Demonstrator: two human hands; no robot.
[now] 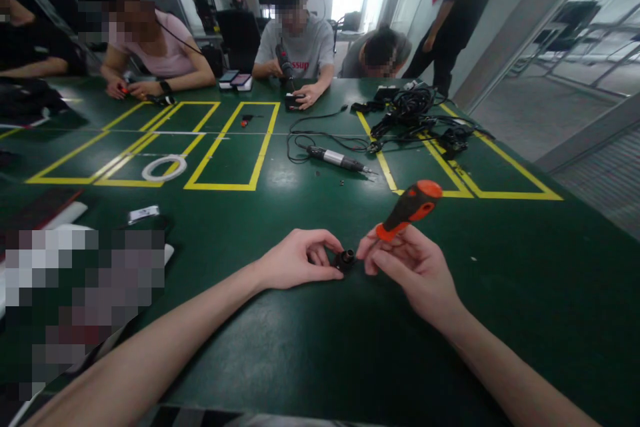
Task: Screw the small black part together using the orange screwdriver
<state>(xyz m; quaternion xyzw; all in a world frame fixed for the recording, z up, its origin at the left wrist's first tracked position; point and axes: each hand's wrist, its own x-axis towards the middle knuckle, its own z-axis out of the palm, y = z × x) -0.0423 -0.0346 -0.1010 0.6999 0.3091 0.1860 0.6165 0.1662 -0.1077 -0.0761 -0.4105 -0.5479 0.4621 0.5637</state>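
Observation:
Near the middle of the green table, my left hand (305, 259) pinches a small black round part (345, 259) between thumb and fingers, resting it at the tabletop. A metallic ring shows on top of that part. Just right of it, my right hand (407, 263) is closed around the lower end of a screwdriver (410, 209) with an orange and black handle. The handle leans up and to the right. Most of the shaft is hidden by my fingers, and I cannot tell whether its tip touches the black part.
An electric screwdriver (336, 159) with a cord lies ahead. Tangled black cables (413, 113) are piled at back right. A white ring (164, 167) lies left on yellow-taped rectangles. Several people sit across the table; one holds a power tool (284, 63). Blurred items lie at left.

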